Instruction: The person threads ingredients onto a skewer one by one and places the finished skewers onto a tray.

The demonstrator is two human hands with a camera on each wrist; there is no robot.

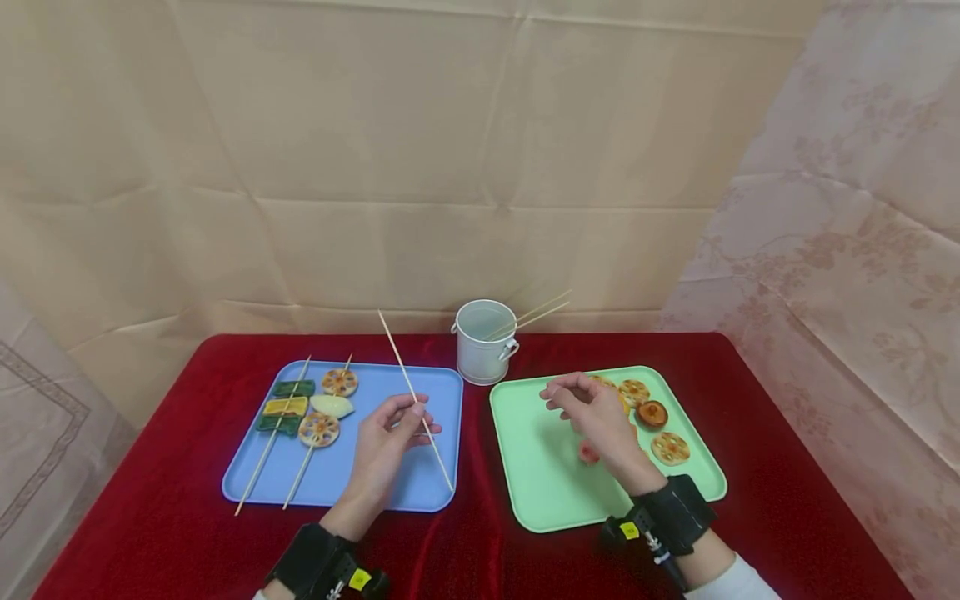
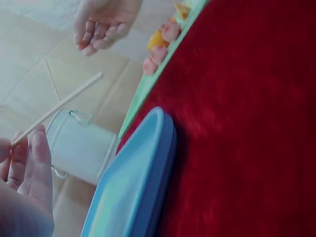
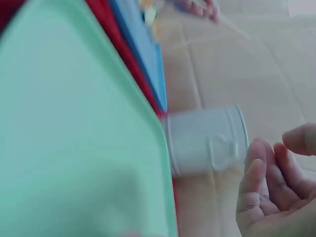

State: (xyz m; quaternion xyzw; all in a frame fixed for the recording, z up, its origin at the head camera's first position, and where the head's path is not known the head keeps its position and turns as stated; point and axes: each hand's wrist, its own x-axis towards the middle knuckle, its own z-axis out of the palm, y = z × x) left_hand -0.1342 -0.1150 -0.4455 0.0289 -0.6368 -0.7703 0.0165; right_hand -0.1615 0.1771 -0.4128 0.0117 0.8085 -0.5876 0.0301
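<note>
Between thumb and fingers my left hand (image 1: 386,442) pinches a bare bamboo skewer (image 1: 397,354), held slanting above the blue tray (image 1: 441,390). My right hand (image 1: 600,425) hovers over the green tray (image 1: 536,479), fingers loosely bent and holding nothing, as the right wrist view shows. Under and beside it lie lotus root slices (image 1: 671,448), a brown mushroom cap (image 1: 652,414) and pink pieces (image 2: 171,30), partly hidden by the hand. On the blue tray rest two loaded skewers: one with green pieces and a yellow piece (image 1: 277,407), another with lotus slices (image 1: 318,430) around a pale wedge (image 1: 332,406).
A small white metal bucket (image 1: 480,362) with side handles stands behind and between the trays, two bare skewers (image 1: 543,310) leaning out to the right. Red velvet cloth (image 1: 480,533) covers the table. A beige cloth backdrop (image 1: 450,167) hangs close behind.
</note>
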